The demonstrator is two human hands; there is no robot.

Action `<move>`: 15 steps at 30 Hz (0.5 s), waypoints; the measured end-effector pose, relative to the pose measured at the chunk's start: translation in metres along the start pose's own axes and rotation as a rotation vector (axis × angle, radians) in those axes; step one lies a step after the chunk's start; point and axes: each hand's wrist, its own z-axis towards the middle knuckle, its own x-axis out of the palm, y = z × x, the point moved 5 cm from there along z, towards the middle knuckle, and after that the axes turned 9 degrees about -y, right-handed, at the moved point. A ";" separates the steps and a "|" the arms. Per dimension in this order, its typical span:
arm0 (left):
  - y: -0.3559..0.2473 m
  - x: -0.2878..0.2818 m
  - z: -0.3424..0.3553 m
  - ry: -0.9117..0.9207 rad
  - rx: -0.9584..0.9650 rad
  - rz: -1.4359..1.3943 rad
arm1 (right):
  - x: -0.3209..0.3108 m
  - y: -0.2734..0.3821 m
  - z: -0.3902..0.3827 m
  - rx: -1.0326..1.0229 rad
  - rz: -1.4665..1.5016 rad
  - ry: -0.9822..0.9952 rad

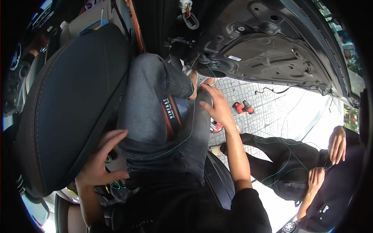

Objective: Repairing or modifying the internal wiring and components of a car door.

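My left hand (101,163) hangs beside the black seat (72,105), its fingers and thumb spread with nothing between them. Just below its thumb shows a small bundle of green wire (117,184). Over my right knee, my right hand (216,105) has its fingers stretched out and the thumb apart. A thin green wire (167,152) crosses my lap and runs up between my legs. Near my right fingers stands the car door (268,54), stripped to its dark inner metal, with a round speaker (215,68) low on it.
A loose connector with wires (190,19) hangs by the door pillar. Outside, a red power drill (243,107) lies on patterned paving (233,91). At the right, a co-worker in dark clothes has both hands (316,178) near loose loops of green wire. A sill plate (172,116) shows between my legs.
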 end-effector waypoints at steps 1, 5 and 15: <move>0.001 0.008 0.015 0.022 -0.014 -0.003 | 0.000 -0.009 0.007 0.114 0.073 -0.096; 0.017 0.059 0.118 -0.258 -0.027 -0.558 | 0.006 -0.048 0.039 0.390 0.283 -0.425; 0.109 0.183 0.321 -0.351 -0.557 -0.758 | 0.049 -0.080 0.110 0.432 -0.092 -0.695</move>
